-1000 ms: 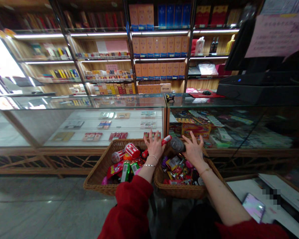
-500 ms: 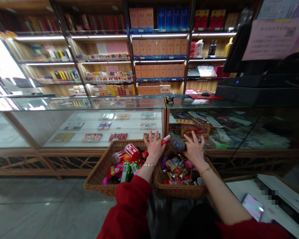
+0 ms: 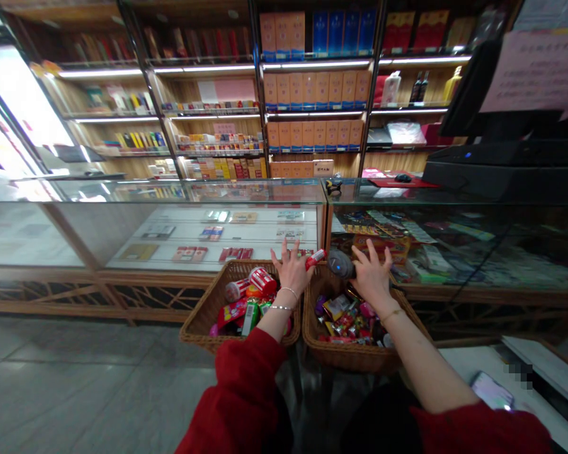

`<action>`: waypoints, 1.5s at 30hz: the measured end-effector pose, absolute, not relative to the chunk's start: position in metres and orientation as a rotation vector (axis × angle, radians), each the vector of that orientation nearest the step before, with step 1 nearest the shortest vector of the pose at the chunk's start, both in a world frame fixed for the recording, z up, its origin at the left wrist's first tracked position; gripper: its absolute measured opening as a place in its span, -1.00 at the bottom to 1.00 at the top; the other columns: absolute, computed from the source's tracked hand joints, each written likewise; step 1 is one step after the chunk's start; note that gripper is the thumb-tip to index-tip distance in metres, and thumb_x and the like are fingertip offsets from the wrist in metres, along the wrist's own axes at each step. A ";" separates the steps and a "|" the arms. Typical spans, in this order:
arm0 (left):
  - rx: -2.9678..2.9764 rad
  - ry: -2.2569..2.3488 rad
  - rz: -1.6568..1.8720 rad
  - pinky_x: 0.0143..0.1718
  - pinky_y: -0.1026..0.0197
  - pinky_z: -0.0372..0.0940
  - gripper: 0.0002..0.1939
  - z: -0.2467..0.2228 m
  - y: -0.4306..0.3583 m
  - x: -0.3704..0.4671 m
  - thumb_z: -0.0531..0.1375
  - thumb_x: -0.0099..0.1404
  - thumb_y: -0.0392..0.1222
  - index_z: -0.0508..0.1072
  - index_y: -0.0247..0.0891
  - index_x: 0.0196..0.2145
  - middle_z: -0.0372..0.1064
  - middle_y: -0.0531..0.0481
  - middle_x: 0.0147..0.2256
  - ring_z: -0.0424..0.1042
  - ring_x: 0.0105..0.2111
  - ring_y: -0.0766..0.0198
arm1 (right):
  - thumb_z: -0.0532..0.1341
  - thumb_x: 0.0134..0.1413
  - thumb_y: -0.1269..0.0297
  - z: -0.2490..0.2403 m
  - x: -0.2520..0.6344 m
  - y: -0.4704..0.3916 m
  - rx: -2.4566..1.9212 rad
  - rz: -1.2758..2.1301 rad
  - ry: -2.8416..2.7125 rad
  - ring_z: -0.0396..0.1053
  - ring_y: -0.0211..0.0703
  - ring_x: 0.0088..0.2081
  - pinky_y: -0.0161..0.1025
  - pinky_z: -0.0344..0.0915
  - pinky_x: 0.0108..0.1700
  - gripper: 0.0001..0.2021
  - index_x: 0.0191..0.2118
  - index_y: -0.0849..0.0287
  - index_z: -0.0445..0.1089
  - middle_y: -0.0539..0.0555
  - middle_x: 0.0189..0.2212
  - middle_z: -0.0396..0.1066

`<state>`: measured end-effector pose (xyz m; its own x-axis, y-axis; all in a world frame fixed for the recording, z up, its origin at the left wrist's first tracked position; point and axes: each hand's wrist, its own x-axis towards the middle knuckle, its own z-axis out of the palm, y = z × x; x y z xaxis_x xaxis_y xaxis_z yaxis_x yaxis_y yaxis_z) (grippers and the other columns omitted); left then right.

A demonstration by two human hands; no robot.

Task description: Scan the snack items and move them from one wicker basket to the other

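My left hand (image 3: 291,274) is over the inner side of the left wicker basket (image 3: 203,318), with its outer fingers spread. At its thumb side it pinches a small red tube-shaped packet (image 3: 315,258) with a pale label. My right hand (image 3: 373,274) is above the right wicker basket (image 3: 360,354), outer fingers raised and apart. A dark round object (image 3: 341,263) with a small blue spot sits at its thumb side and seems pinched there; the contact is partly hidden. Red-and-white striped tubs (image 3: 262,281) and green packets (image 3: 250,317) lie in the left basket. Wrapped sweets (image 3: 343,318) fill the right one.
A glass display counter (image 3: 236,236) stands behind the baskets, with shelves of boxes (image 3: 315,91) beyond. On the right are a monitor (image 3: 471,82) and, lower down, a phone (image 3: 492,389) on a pale surface (image 3: 459,362).
The whole view has shifted to the right and slightly up. Relative to the baskets, both hands and the things at their thumbs stay in nearly the same place.
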<state>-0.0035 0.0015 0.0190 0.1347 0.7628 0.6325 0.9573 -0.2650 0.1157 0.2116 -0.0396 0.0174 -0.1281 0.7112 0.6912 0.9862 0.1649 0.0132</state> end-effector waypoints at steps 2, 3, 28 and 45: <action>-2.081 -1.694 -0.849 0.36 -0.55 -0.36 -0.71 0.021 -0.003 -0.014 0.28 0.29 0.04 0.63 0.00 -0.07 0.13 -0.01 0.39 -0.18 0.45 -0.27 | 0.25 -0.06 0.41 0.020 0.205 -0.038 -1.604 -0.663 -1.920 -0.05 0.27 0.42 0.47 -0.23 0.36 -0.72 -0.17 0.14 0.56 0.08 0.26 0.38; -2.070 -1.704 -0.844 0.36 -0.55 -0.36 -0.71 0.022 -0.005 -0.019 0.27 0.29 0.04 0.63 -0.01 -0.08 0.14 -0.02 0.39 -0.18 0.45 -0.27 | 0.25 -0.06 0.41 0.021 0.202 -0.037 -1.602 -0.668 -1.928 -0.05 0.27 0.42 0.47 -0.23 0.36 -0.72 -0.17 0.14 0.56 0.08 0.26 0.38; -1.819 -1.969 -0.729 0.35 -0.55 -0.43 -0.61 0.007 -0.047 -0.152 0.22 0.31 -0.08 0.54 -0.01 0.09 0.03 -0.03 0.43 -0.25 0.46 -0.24 | 0.21 0.01 0.37 0.018 0.161 -0.025 -1.552 -0.700 -2.028 -0.09 0.26 0.42 0.46 -0.21 0.34 -0.76 -0.20 0.16 0.58 0.10 0.25 0.39; -1.797 -2.000 -0.748 0.35 -0.51 -0.46 -0.32 0.009 -0.037 -0.128 0.17 0.33 0.09 0.28 -0.16 0.35 -0.13 -0.17 0.47 -0.30 0.46 -0.28 | 0.20 0.00 0.35 0.013 0.181 -0.025 -1.573 -0.723 -1.983 -0.11 0.27 0.42 0.48 -0.23 0.32 -0.74 -0.19 0.13 0.58 0.14 0.24 0.39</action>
<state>-0.1277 -0.0366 0.0091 -0.1355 0.8027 0.5808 0.9869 0.0572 0.1511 0.1806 -0.0255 0.0132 -0.2040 0.7092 0.6748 0.9772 0.1895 0.0963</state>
